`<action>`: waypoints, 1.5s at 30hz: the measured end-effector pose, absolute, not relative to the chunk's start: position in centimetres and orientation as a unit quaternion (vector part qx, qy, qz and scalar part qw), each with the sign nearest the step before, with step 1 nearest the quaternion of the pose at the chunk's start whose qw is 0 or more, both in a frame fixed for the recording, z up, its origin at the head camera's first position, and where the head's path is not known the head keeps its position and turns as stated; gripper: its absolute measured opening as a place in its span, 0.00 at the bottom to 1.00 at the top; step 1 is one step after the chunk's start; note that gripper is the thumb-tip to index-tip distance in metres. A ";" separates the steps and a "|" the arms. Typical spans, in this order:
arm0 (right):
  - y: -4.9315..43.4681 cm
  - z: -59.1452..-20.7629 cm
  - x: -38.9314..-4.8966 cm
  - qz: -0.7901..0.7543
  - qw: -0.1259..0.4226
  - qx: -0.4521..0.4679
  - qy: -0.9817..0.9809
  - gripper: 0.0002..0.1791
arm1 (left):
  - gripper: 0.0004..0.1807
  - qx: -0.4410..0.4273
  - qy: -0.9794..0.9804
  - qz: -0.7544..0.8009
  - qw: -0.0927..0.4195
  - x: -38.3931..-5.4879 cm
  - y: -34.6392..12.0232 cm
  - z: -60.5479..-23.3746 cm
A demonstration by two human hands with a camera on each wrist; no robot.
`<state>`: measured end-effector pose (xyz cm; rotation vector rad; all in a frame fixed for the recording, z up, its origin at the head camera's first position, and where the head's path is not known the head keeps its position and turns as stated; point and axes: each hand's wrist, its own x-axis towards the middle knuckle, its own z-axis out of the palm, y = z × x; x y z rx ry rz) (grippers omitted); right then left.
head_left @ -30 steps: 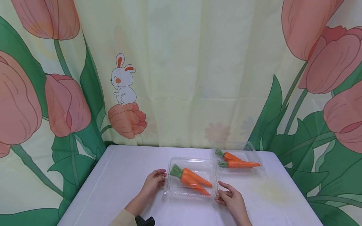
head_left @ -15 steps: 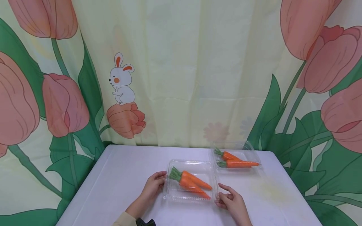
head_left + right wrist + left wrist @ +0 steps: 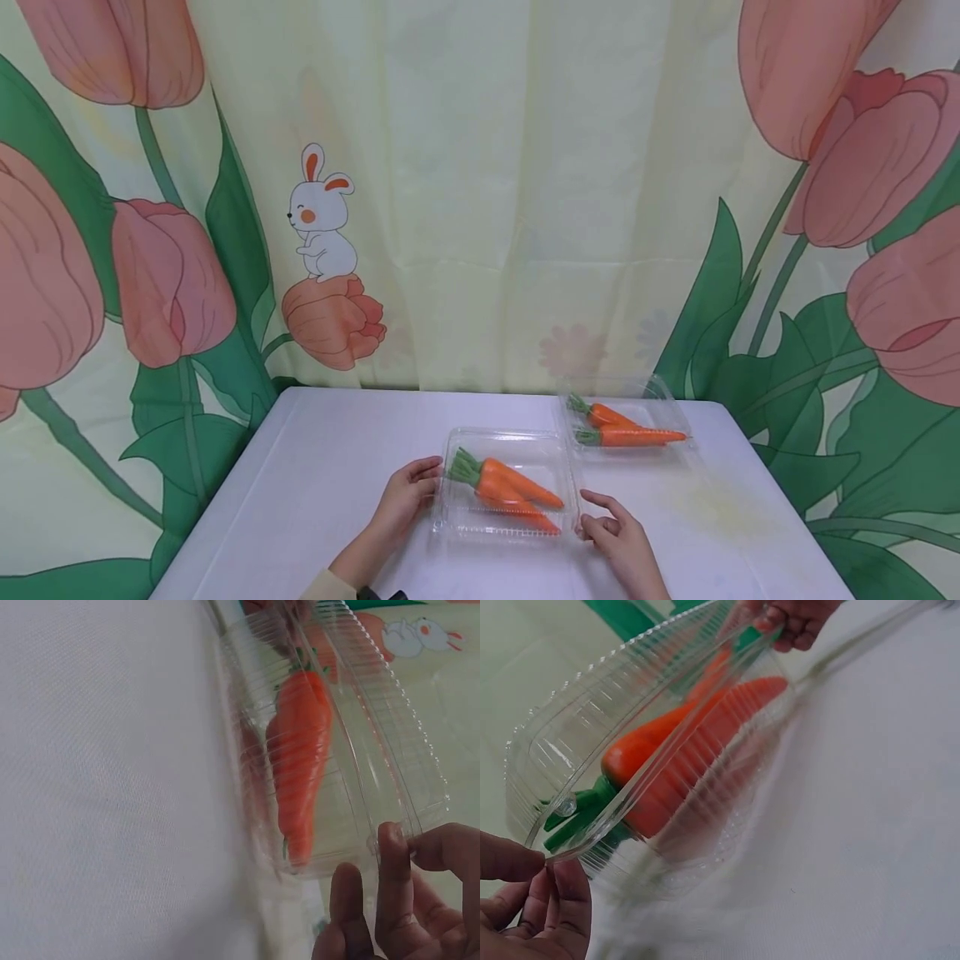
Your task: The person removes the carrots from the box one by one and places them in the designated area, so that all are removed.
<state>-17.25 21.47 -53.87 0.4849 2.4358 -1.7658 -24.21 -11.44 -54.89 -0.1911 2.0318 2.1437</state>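
Note:
A clear plastic clamshell box [image 3: 540, 450] lies between the two hands. Inside are two orange carrots [image 3: 521, 483] with green tops, which point to the left. At the box's left side, the left hand [image 3: 405, 500] pinches the rim between thumb and fingers, plain in the left wrist view at the hand [image 3: 544, 904]. On the opposite side, the right hand [image 3: 621, 537] holds the rim corner by thumb and fingertip, as the right wrist view shows with that hand [image 3: 409, 900]. The lid appears to be down over the carrots. Whether the box touches the table cannot be told.
Behind and to the right stands a second clear box [image 3: 667, 400] with two carrots [image 3: 641, 437] in it. White cloth covers the table [image 3: 337, 442]. A curtain [image 3: 465, 208] printed with tulips and a rabbit hangs behind the far edge.
Both hands have brought the nearer box slightly toward the person, keeping their hold on its rim. The farther box stays in place on the table.

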 end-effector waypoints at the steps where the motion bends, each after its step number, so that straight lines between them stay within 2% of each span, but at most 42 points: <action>1: 21.5 -53.9 -17.2 -0.575 0.047 0.157 0.802 0.26 | 0.26 -0.062 0.684 0.721 0.091 -24.2 -11.5 -55.0; 7: 21.6 -53.8 -17.3 -0.561 0.041 0.156 0.812 0.26 | 0.30 -0.042 0.677 0.728 0.099 -23.8 -11.6 -55.2; 18: 21.4 -53.2 -17.4 -0.577 0.007 0.149 0.803 0.23 | 0.31 -0.049 0.683 0.722 0.100 -23.6 -11.7 -55.7; 30: 21.3 -52.2 -17.6 -0.591 0.032 0.163 0.790 0.26 | 0.32 -0.048 0.688 0.716 0.109 -22.8 -11.9 -55.3; 45: 21.3 -50.9 -18.1 -0.622 0.000 0.122 0.774 0.26 | 0.34 -0.038 0.670 0.731 0.125 -21.9 -12.2 -55.2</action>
